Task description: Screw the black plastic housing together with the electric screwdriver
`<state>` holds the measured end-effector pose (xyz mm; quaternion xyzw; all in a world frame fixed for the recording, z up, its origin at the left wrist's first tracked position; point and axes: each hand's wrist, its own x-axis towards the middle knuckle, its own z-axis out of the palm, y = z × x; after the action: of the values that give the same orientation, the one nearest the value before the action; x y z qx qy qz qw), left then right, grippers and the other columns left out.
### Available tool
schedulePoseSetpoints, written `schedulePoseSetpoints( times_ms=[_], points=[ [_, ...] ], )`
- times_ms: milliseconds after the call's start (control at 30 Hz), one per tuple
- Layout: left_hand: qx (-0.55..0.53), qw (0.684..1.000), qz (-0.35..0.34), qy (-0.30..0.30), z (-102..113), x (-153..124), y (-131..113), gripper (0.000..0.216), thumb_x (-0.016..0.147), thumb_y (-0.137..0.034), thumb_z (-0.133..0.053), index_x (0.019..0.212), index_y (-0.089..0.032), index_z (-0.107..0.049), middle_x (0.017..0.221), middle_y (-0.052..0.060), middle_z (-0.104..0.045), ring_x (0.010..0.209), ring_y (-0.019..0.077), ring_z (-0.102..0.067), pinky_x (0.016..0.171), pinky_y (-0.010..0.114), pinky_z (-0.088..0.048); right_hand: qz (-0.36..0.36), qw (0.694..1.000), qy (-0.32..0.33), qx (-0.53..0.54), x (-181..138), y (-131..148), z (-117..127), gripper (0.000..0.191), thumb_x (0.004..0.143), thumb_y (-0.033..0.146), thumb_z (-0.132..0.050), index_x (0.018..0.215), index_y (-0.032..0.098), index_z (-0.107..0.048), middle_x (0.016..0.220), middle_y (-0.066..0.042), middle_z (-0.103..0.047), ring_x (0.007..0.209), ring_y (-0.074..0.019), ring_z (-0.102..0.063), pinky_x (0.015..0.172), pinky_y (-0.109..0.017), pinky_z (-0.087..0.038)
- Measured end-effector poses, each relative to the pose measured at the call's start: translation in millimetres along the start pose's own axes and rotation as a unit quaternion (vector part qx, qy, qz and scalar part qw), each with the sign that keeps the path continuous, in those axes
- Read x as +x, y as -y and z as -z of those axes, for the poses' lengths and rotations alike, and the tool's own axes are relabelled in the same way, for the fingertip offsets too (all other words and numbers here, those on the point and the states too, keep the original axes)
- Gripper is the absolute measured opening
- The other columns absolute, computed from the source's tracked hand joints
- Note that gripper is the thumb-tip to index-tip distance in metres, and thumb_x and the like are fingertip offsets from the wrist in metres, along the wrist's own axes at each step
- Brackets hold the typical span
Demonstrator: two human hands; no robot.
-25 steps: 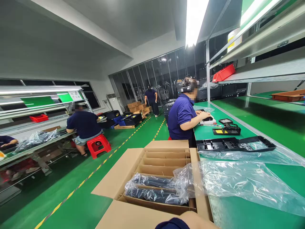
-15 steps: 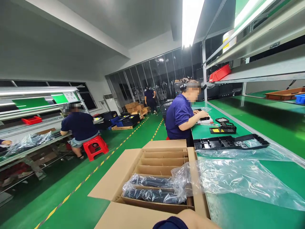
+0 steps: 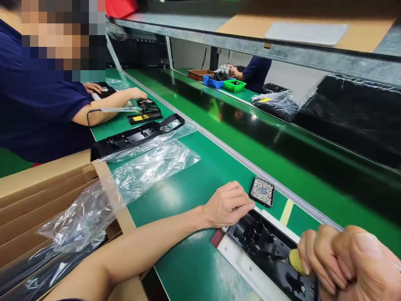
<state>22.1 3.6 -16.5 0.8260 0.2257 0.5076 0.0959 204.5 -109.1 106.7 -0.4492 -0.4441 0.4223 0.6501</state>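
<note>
Two hands on it: left hand [image 3: 227,205] curled, pinning black housing [image 3: 269,251]; right hand [image 3: 341,259] fisted round yellow-tipped driver [image 3: 294,260]. Mid-fastening probably; next needs tip seated square

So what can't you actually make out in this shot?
Head view only:
- Tool in the right hand: only a yellowish tip shows; the fingers wrap the rest, and it is blurred.
- Black part: its lower end runs off the bottom edge.
- Small tray: contents too small to identify.
- Cardboard box: insides veiled by plastic film.
</note>
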Motion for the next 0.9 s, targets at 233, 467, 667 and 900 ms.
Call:
schedulePoseSetpoints(
  times_ms=[233,467,667,900],
  points=[
    [-0.011,1.0,0.008,-0.012,9.6,1.8,-8.2,0.018,0.105,-0.022,-0.061,0.097,-0.015,-0.076,0.087,0.006,-0.076,0.08,0.0177,-0.065,0.082,0.037,-0.056,0.012,0.999,-0.02,-0.024,0.6,11.0,-25.4,0.052,0.099,0.037,-0.06,0.057,0.02,-0.034,0.048,0.003,-0.029,0.04,-0.0119,-0.035,0.04,-0.027,-0.032],
    [-0.025,1.0,0.007,-0.009,9.9,0.5,-7.3,0.014,0.103,-0.019,-0.063,0.099,-0.015,-0.076,0.089,0.006,-0.076,0.083,0.0187,-0.063,0.082,0.037,-0.055,0.021,0.999,-0.004,-0.034,-0.1,18.0,-29.7,0.059,0.098,0.046,-0.065,0.056,0.019,-0.034,0.047,0.003,-0.029,0.039,-0.011,-0.033,0.037,-0.025,-0.032],
    [-0.025,1.0,0.009,-0.009,9.3,-0.5,-7.2,0.016,0.104,-0.021,-0.062,0.099,-0.015,-0.076,0.088,0.006,-0.076,0.082,0.0181,-0.063,0.082,0.038,-0.056,0.022,0.999,-0.006,-0.032,-1.6,16.4,-30.6,0.062,0.099,0.051,-0.065,0.056,0.019,-0.034,0.048,0.003,-0.029,0.04,-0.0103,-0.033,0.038,-0.025,-0.031],
    [-0.019,1.0,0.006,-0.014,9.0,1.4,-8.9,0.014,0.103,-0.02,-0.063,0.097,-0.015,-0.075,0.087,0.005,-0.076,0.082,0.0183,-0.062,0.081,0.037,-0.055,0.032,0.999,0.007,-0.023,-3.6,15.4,-28.0,0.063,0.1,0.051,-0.063,0.057,0.018,-0.032,0.049,0.003,-0.028,0.04,-0.0096,-0.033,0.038,-0.023,-0.031]
  ],
)
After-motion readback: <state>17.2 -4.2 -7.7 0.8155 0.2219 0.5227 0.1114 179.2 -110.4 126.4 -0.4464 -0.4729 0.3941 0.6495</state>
